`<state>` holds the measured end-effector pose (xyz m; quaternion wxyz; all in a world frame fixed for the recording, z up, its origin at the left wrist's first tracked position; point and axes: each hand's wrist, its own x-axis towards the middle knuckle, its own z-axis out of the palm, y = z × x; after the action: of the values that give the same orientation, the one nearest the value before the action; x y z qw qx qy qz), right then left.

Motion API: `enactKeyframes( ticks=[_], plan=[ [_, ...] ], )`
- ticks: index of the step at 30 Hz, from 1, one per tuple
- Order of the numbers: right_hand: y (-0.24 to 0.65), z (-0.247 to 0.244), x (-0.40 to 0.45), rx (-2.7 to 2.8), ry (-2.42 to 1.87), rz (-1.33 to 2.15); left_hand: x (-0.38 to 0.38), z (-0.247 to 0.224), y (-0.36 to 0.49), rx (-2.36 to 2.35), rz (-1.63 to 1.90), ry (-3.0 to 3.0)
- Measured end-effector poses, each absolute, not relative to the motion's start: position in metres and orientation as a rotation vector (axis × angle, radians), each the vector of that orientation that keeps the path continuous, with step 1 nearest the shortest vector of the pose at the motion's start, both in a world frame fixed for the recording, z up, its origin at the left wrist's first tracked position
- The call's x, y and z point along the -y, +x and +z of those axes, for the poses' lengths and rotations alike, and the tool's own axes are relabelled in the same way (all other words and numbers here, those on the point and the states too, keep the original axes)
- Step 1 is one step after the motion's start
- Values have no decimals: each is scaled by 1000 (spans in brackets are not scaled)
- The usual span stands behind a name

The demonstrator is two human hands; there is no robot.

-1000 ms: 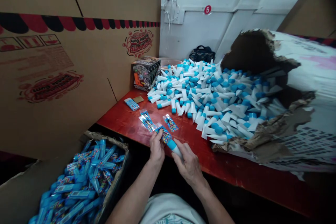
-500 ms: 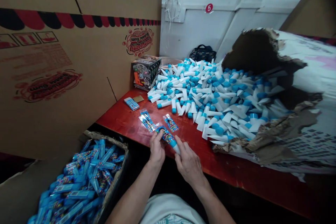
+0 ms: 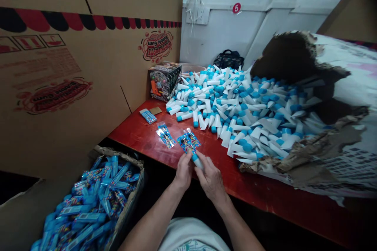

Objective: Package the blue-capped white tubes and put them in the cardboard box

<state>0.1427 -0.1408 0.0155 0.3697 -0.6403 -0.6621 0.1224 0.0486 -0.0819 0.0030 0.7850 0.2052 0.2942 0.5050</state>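
Over the front edge of the red table, my left hand (image 3: 184, 170) is closed around the printed blue wrapper (image 3: 185, 144) on a small tube (image 3: 197, 161). My right hand (image 3: 210, 176) pinches the same tube at its white end, which sticks out of the wrapper. The far end of the wrapper overlaps a flat printed wrapper (image 3: 193, 139) on the table. To the left lie more flat clear-and-blue wrappers (image 3: 165, 136). A big heap of white tubes with blue caps (image 3: 220, 98) spreads behind my hands.
A torn white carton (image 3: 332, 145) lies on its side at right. At lower left, an open box holds many wrapped blue tubes (image 3: 91, 204). A tall cardboard carton (image 3: 112, 62) walls the left side. A display box (image 3: 164, 80) and a blue pack (image 3: 147, 116) sit on the red table (image 3: 138, 137).
Both hands have shifted slightly; my left hand has slid along the wrapped tube toward my right hand. The wrapper's far end now overlaps the flat wrapper on the table.
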Motion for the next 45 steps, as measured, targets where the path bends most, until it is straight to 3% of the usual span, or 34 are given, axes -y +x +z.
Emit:
enactKeyframes(
  ticks=[8,15,20,24,30,39,45],
  plan=[
    [138,17,130,1547,-1555,415,81,3,49,-689,1133,498],
    [144,-9,137,1304,-1590,878,88,5,46,-690,1139,572],
    [138,-7,129,1221,-1536,884,101,-6,51,-694,1015,517],
    [138,-4,127,1275,-1537,911,82,12,36,-573,1085,361],
    [144,-12,133,1194,-1176,1294,62,31,18,-525,989,82],
    [140,-14,127,1127,-1342,1134,80,23,33,-493,953,46],
    [128,-10,121,1392,-1544,875,79,17,28,-534,1011,85]
  ],
)
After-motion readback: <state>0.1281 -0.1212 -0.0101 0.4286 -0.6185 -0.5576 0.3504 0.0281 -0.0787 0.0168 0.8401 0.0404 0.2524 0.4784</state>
